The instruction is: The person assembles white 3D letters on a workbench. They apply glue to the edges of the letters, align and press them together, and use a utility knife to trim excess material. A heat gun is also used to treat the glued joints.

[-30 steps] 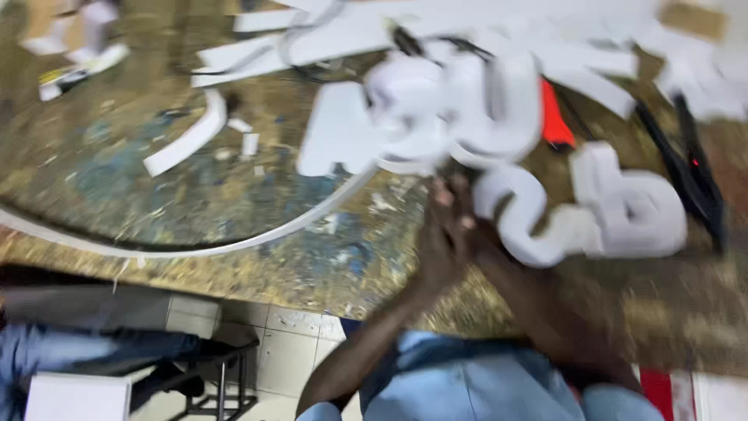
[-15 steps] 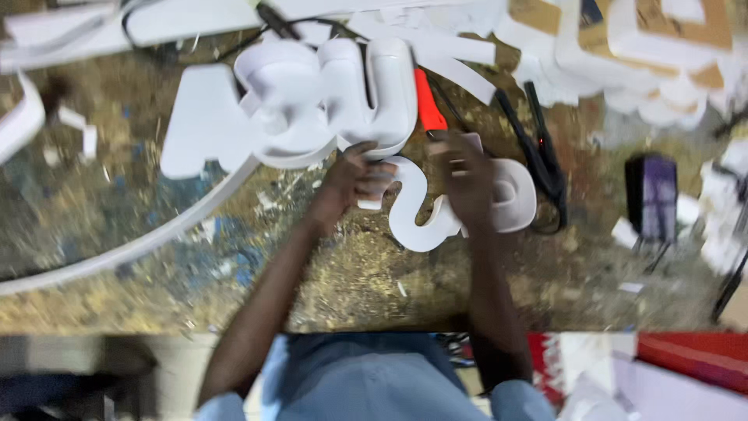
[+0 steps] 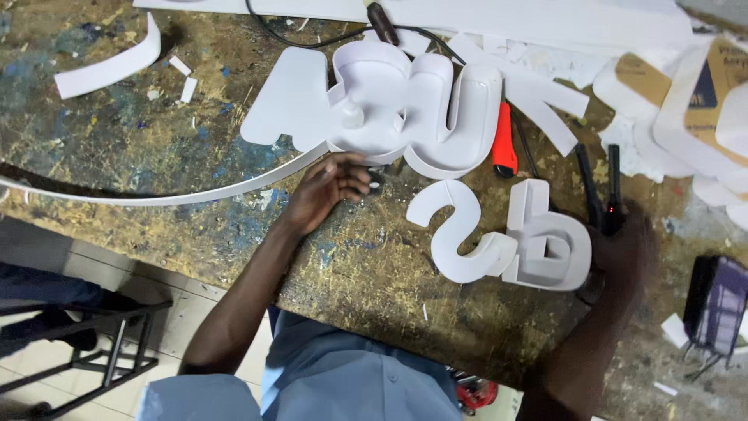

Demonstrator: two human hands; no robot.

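So the left hand [image 3: 331, 187] is resting on the paint-spattered counter [image 3: 195, 156] with its fingers [image 3: 354, 183] curled loosely, tips just touching the lower edge of the stacked white letters [image 3: 389, 105]. It isn't clamped on anything that I can see. The right hand [image 3: 627, 249] is way over on the other side and blurred, down by the black-handled pliers [image 3: 600, 187], and I honestly can't tell if it's gripping them or only landing on them.

The shaped letters themselves: a curvy white letter [image 3: 460, 230] lies flat near the middle of the counter, touching a hollow tray-like letter [image 3: 549, 245] just beside the right hand. They look like thin white plastic or foam board with glued-up side walls, so I'd guess very light and fairly stiff across the face, but the walls could flex or pop at the seams if squeezed. Probably a bit slick too (smooth finish). Best hold, I'd say, is pinching across the solid face or cupping under the back, not by a single rim.

A long white strip [image 3: 195, 191] curves past the left wrist, floppy stuff by the look of it. An orange utility knife [image 3: 504, 140] sits by the stack.
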